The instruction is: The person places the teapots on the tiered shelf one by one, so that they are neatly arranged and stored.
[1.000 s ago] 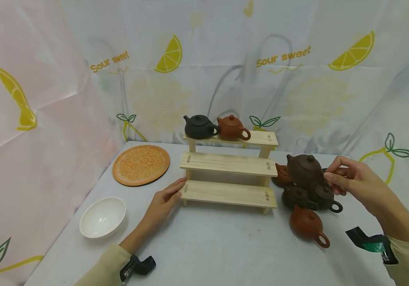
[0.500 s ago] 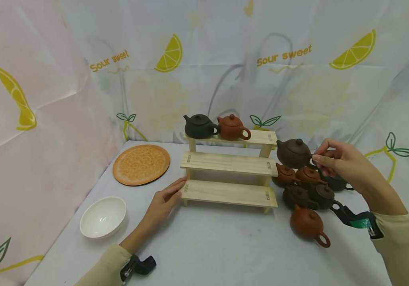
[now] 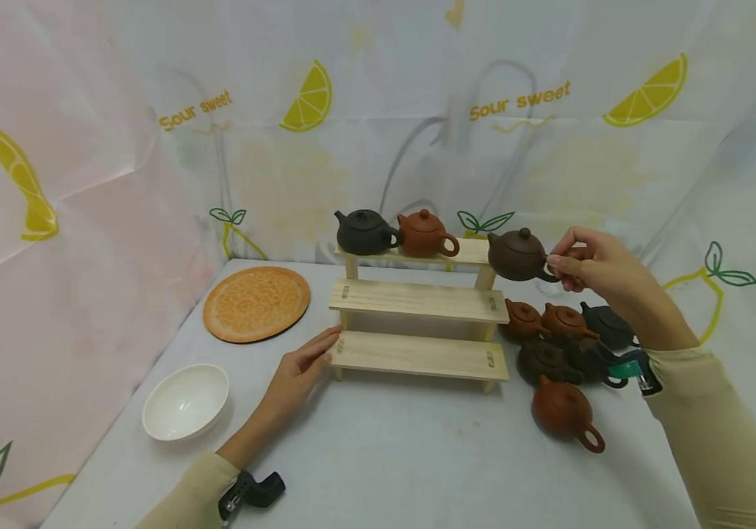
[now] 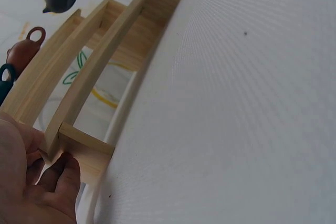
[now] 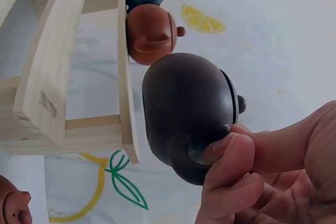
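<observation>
In the head view my right hand [image 3: 592, 261] pinches the handle of a dark brown teapot [image 3: 516, 255], held in the air by the right end of the top shelf. The right wrist view shows thumb and fingers at the handle of this teapot [image 5: 189, 108]. My left hand [image 3: 294, 375] holds the left end of the lowest board of a three-tier wooden stand [image 3: 417, 354]; in the left wrist view its fingers [image 4: 67, 179] sit under the board's end. On the top tier stand a black teapot [image 3: 364, 232] and a reddish-brown teapot [image 3: 424, 234], side by side.
Right of the stand several teapots crowd together, among them a red-brown one [image 3: 563, 410] in front and a black one [image 3: 605, 325] behind. On the left lie a round orange-brown mat [image 3: 256, 304] and a white bowl [image 3: 186, 402]. A printed cloth [image 3: 391, 162] hangs behind.
My right hand has lifted the dark brown teapot off the cluster and carried it up and left to the top shelf's right end. The left hand stays at the stand.
</observation>
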A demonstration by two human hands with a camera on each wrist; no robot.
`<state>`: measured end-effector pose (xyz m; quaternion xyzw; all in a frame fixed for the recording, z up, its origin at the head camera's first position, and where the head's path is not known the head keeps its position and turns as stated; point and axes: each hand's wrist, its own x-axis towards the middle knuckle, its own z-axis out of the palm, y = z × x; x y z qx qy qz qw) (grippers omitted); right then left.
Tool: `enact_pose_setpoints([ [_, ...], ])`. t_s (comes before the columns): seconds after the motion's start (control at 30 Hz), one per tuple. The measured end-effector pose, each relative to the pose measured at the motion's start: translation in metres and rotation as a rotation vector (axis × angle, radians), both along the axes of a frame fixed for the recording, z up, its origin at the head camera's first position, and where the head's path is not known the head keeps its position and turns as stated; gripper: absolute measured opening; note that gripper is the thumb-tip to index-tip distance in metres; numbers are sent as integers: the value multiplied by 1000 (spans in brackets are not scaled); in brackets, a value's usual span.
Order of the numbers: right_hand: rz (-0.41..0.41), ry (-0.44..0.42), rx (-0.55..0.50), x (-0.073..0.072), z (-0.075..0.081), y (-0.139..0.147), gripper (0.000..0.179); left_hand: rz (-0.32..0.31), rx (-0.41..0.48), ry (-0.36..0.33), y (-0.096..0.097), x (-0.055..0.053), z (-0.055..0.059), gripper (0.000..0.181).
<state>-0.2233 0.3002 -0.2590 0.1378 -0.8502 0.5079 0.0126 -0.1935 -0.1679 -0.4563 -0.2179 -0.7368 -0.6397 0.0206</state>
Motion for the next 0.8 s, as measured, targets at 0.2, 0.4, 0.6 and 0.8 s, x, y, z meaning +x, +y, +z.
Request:
enact_pose_setpoints([
  [0.2, -11, -3, 6, -17, 4, -14, 14, -6, 4, 1, -2, -2, -1, 40],
  [0.4, -35, -27, 9, -29, 5, -22, 14, -8, -4, 6, -2, -3, -2, 40],
  [0.6, -57, -53, 23, -39, 5, -29, 14, 8, -14, 9, -1, -2, 0, 40],
  [0.8, -58, -70, 20, -46, 5, -34, 14, 5, -8, -8, -1, -1, 1, 40],
])
